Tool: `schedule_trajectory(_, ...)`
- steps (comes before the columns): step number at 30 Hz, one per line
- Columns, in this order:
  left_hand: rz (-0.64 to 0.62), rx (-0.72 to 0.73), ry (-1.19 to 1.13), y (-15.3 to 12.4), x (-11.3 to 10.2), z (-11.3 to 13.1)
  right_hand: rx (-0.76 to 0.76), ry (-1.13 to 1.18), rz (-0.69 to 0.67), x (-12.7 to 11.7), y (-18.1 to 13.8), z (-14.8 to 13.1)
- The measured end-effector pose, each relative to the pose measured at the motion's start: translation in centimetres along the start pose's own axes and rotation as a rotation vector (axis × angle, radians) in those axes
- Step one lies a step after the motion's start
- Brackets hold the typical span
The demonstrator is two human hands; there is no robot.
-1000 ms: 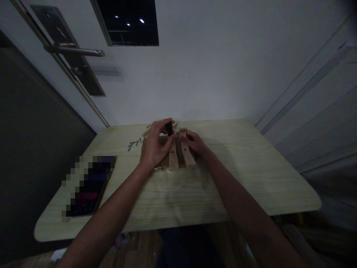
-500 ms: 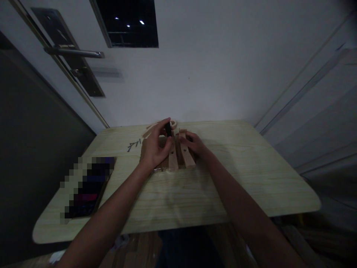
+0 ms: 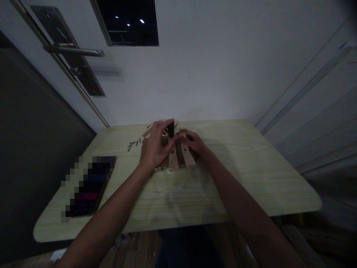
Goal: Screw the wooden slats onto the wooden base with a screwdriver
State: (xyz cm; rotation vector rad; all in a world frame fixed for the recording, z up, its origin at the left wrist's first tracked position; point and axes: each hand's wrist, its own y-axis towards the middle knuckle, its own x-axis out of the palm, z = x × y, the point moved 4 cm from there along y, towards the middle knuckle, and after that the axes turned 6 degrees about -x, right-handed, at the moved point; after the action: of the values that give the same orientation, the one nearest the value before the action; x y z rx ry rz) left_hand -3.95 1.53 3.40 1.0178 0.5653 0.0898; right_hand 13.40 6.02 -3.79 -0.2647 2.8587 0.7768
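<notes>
My left hand (image 3: 156, 146) is closed with its fingers and thumb around a short black handle (image 3: 170, 129), held upright above the far part of the left wooden piece (image 3: 173, 159). The handle's lower end is hidden by my thumb. My right hand (image 3: 196, 143) grips the far part of the right wooden piece (image 3: 188, 157) from its right side, thumb on the inner side. Each wooden piece has a dark hole. Both lie side by side on a brown cardboard pad (image 3: 161, 163), which has shiny clear film at its near edge.
Several dark screws (image 3: 134, 143) lie left of the pad. More wooden strips (image 3: 147, 131) and a round pale ring (image 3: 175, 122) are behind my left hand. A phone (image 3: 93, 186), partly pixelated, lies at the table's left. A white door with a metal handle (image 3: 80, 52) stands behind the table (image 3: 245, 178).
My left hand has shifted slightly to the right with the black handle, its thumb now nearer the right wooden piece. My right hand has barely moved.
</notes>
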Motion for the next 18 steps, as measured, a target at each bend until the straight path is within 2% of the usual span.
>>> schedule_trajectory(8,0.043,0.015,-0.033,-0.26,0.11,-0.36,0.006,-0.002,-0.027,-0.13,0.07,0.00)
schedule_trajectory(18,-0.014,-0.010,-0.086,-0.29,0.08,0.01,-0.018,-0.060,-0.022,-0.28,0.06,0.64)
